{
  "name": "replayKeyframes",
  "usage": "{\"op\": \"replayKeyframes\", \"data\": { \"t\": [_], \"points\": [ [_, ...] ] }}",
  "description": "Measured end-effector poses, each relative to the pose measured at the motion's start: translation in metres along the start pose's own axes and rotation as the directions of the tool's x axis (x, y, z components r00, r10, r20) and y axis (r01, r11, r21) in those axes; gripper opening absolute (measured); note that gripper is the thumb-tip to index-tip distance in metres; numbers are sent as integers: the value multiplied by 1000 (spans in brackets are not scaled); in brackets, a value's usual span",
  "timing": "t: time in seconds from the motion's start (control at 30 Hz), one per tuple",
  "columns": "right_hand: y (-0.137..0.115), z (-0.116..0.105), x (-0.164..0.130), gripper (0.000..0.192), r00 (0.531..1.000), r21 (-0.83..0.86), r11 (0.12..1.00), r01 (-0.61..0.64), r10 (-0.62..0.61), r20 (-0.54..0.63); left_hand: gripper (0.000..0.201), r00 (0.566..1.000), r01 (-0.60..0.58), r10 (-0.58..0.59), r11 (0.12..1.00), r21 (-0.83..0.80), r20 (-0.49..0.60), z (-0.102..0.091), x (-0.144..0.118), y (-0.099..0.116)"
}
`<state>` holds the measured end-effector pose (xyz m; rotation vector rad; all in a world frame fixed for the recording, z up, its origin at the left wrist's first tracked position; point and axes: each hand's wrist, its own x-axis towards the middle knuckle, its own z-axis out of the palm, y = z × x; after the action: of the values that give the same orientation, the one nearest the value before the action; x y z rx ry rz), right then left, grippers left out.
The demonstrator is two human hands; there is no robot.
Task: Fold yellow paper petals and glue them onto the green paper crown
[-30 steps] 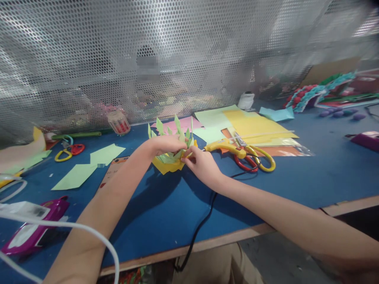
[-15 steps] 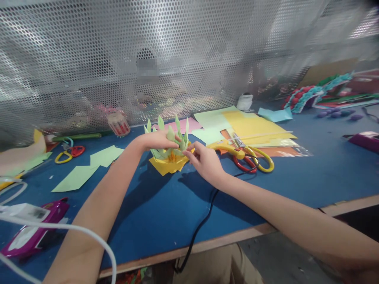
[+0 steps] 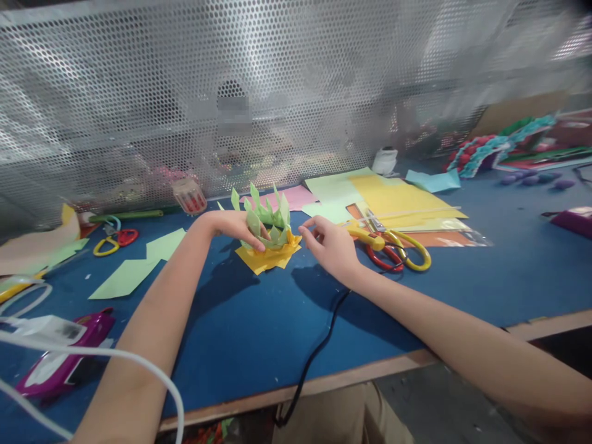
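A paper flower (image 3: 268,225) with pale green pointed petals and a yellow base rests on the blue table (image 3: 259,320). My left hand (image 3: 234,225) grips its left side, thumb and fingers on the green petals. Just right of the flower, my right hand (image 3: 330,246) hovers with fingers spread and nothing in it, a small gap from the petals.
A yellow glue gun (image 3: 365,237) and red-and-yellow scissors (image 3: 398,254) lie right of my right hand, with a black cord (image 3: 314,357) running to the front edge. Coloured paper sheets (image 3: 393,200) lie behind. Green paper scraps (image 3: 139,265), small scissors (image 3: 115,240), a purple tool (image 3: 65,361).
My right hand has let go of the flower and drawn back slightly to the right, fingers opening. My left hand has turned the flower and still holds it.
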<state>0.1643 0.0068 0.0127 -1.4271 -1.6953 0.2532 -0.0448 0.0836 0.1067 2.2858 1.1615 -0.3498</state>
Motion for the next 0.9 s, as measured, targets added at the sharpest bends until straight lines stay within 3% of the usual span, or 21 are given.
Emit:
{"op": "replayKeyframes", "data": {
  "t": [0.57, 0.7, 0.9],
  "points": [
    [-11, 5, -6, 19, 981, -135, 990, 48, -21, 191, 35, 994, 79, -67, 987, 139, -85, 8, 10, 3],
    [-15, 10, -7, 25, 957, -201, 971, 132, -72, 280, 33, 997, 46, -36, 987, 151, -67, 7, 10, 1],
    [-28, 29, -5, 31, 885, -253, 917, 308, -179, 430, 38, 1000, -14, 17, 986, 167, -13, 7, 9, 3]
  ]
}}
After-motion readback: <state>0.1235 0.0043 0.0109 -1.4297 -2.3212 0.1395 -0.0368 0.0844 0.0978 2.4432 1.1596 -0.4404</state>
